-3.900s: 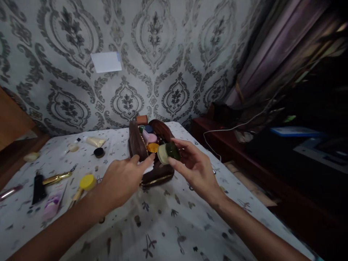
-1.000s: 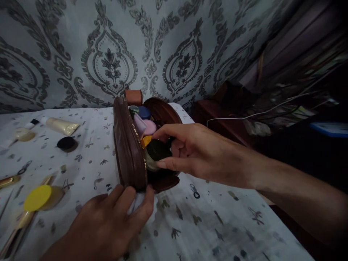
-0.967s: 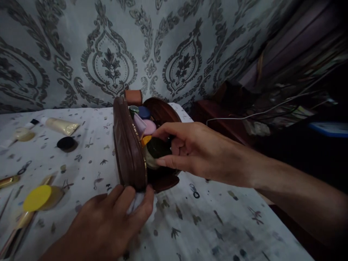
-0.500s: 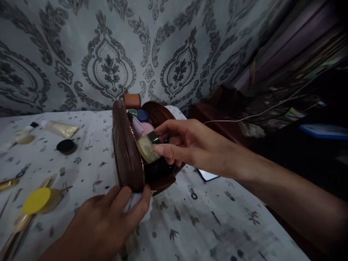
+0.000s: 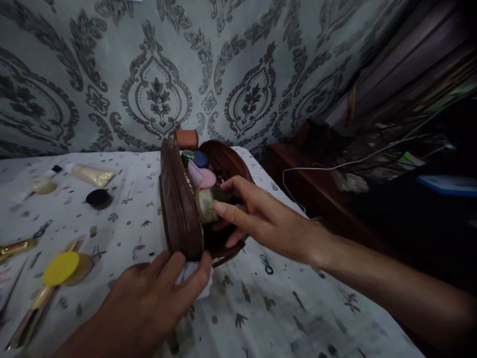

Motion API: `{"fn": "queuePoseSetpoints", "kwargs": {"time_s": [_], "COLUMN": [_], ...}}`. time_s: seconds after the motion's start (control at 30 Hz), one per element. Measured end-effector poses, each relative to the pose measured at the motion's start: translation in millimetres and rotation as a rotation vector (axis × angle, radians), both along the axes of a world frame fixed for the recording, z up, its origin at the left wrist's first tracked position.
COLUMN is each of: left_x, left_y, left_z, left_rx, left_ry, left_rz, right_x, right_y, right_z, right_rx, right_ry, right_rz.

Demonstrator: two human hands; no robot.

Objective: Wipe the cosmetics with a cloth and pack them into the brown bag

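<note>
A brown zip bag (image 5: pixel 179 209) stands open on the patterned white cloth. Inside it are a pink item (image 5: pixel 207 178), a blue round lid (image 5: pixel 201 159) and a green-capped item (image 5: pixel 187 157). My right hand (image 5: pixel 253 214) reaches into the bag, thumb and fingers around a small yellowish jar (image 5: pixel 207 205) with a dark lid. My left hand (image 5: pixel 156 293) grips the bag's near lower edge, with something white (image 5: pixel 194 278) under its fingers.
Left on the cloth lie a cream tube (image 5: pixel 91 175), a black round lid (image 5: pixel 98 198), a yellow-topped jar (image 5: pixel 61 268), brushes (image 5: pixel 32 313) and a small bottle (image 5: pixel 42 185). A white cable (image 5: pixel 320 168) runs along the right side.
My right hand and the jar have sunk slightly lower into the bag, and the jar is more upright. My left hand stays at the bag's edge. The whole view has shifted a little.
</note>
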State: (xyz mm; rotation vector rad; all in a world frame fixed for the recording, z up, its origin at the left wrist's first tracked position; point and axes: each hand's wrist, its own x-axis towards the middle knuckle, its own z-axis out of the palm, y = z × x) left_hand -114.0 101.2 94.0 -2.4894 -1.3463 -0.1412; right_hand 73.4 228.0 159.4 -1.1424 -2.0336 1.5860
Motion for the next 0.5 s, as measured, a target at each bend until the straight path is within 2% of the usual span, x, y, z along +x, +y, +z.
{"fn": "queuePoseSetpoints", "kwargs": {"time_s": [0.17,0.27,0.37,0.5], "left_x": [-0.3,0.2,0.7,0.2], "left_y": [-0.7,0.2,-0.8,-3.4], "left_z": [-0.3,0.7,2.0,2.8], "left_rx": [0.002,-0.007,-0.014,-0.001], "left_ry": [0.0,0.001,0.011,0.001], "left_rz": [0.003,-0.004,-0.004,-0.012], "right_x": [4.2,3.5,0.4,-7.2], "right_y": [1.3,-0.6,-2.5,-1.2], "right_z": [-1.0,-4.6,-6.9,-2.1], "right_rx": [0.17,0.386,0.567,0.648], "right_ry": [-0.099,-0.172,-0.226,-0.296], "right_rz": [0.094,0.159,0.286,0.383]}}
